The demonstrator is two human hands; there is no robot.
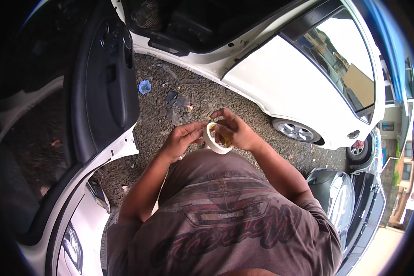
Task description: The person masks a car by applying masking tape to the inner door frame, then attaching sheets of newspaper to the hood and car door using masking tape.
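Observation:
A roll of pale tape is held up in front of the body, at the middle of the view. My right hand grips the roll, with some fingers through its ring and the index finger raised above it. On the roll's other side, my left hand has its thumb and fingers pinched together close to the roll's edge. What lies between those left fingertips is too small to make out. Both hands are above the gravel ground, just beyond the dark shirt.
An open car door with a black inner panel stands at the left. The white car body fills the upper right, with a wheel below. A blue crumpled item and dark scraps lie on the gravel. Another vehicle stands at right.

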